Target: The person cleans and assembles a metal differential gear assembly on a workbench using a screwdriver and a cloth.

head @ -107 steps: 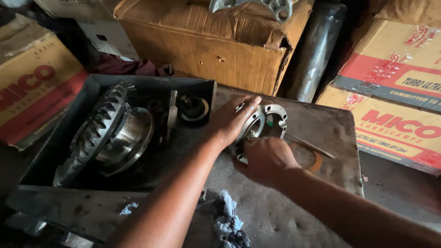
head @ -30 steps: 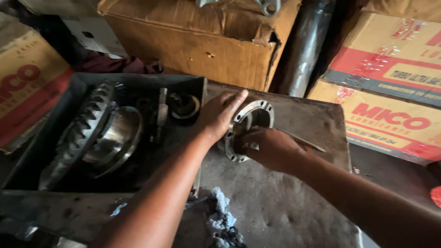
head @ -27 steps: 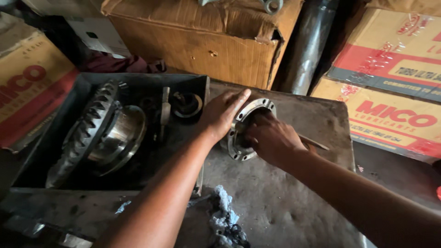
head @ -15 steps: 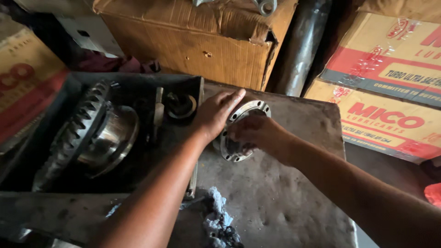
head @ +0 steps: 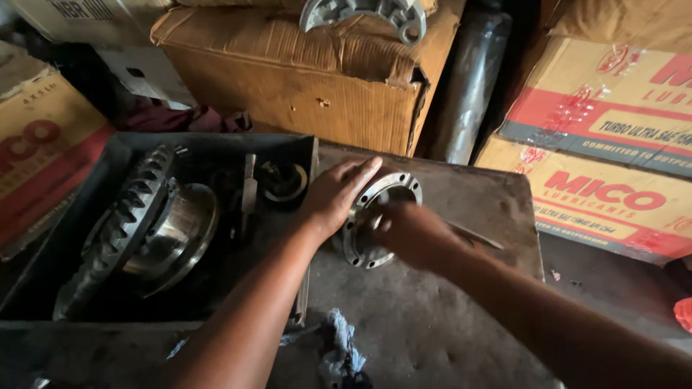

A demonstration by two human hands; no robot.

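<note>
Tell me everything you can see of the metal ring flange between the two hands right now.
The ring flange is a round, dull grey metal part with a wide central opening and small bolt holes around its rim. It stands tilted on edge on the dark, grimy metal table, opening facing the right hand. The left hand lies flat against its outer face; the right hand grips the other side, covering part of the rim. Its surface looks oily.

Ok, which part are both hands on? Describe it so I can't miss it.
On the grey metal bench, right of the dark tray holding the big toothed ring gear, sits a round silver flange between left hand and right hand. Bolt holes ring its rim.
</note>
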